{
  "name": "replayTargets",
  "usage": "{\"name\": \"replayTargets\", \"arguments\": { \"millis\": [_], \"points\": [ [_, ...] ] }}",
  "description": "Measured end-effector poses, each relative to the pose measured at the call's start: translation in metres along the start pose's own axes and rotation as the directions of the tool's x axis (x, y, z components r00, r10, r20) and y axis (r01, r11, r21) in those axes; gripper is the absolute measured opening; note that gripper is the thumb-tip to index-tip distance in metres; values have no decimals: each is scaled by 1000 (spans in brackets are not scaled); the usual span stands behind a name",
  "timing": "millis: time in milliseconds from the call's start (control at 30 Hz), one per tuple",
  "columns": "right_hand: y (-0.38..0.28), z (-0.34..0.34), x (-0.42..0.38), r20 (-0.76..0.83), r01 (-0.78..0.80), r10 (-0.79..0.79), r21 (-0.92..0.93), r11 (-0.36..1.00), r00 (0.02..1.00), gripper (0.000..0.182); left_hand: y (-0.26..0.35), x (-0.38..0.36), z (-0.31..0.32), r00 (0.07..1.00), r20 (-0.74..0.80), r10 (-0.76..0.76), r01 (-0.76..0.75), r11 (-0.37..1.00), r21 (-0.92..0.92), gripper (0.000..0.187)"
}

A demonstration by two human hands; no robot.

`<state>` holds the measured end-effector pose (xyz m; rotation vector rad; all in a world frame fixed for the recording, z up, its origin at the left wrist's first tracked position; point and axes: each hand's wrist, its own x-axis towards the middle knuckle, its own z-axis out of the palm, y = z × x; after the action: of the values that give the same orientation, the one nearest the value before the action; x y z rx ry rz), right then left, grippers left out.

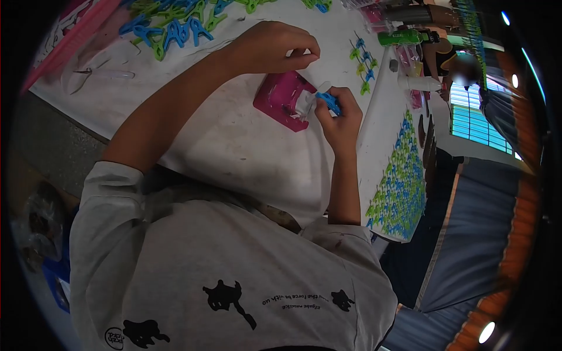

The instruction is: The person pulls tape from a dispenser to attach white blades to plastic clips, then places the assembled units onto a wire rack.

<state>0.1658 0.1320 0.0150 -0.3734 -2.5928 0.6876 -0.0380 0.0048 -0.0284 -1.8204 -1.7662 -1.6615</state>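
My right hand [342,120] grips a blue clothespin [331,103] between thumb and fingers, at the right side of a pink plastic box [275,98]. A whitish piece [305,104] sits at that side of the box, next to the hand; I cannot make out what it is. Small thin bits lie in the box. My left hand [275,47] is above the box's far edge, its thumb and fingertips brought together in a pinch. Whatever is between those fingertips is too small to see.
Blue and green clothespins [175,32] are heaped at the far left of the white table [234,149]. A short row of clothespins [364,64] lies to the right, and a dense spread [398,181] covers the right end. A green bottle [404,38] and another person stand beyond.
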Motion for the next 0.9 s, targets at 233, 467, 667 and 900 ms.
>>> {"name": "replayTargets", "arguments": {
  "millis": [233,467,667,900],
  "points": [
    [-9,-6,7,127,107,-89,-142,984,988,22,-1,0,0,1000,5,-29,29,999,41,12],
    [-2,-11,10,273,188,-135,-179,966,952,22,-1,0,-2,1000,-13,3,-2,998,65,10],
    [0,-14,12,346,170,-88,-215,962,934,21,-4,0,0,1000,-15,-6,7,998,66,9],
    [3,-17,9,378,215,-110,-248,945,919,22,-2,0,-2,1000,6,-19,19,997,81,10]
  ]
}}
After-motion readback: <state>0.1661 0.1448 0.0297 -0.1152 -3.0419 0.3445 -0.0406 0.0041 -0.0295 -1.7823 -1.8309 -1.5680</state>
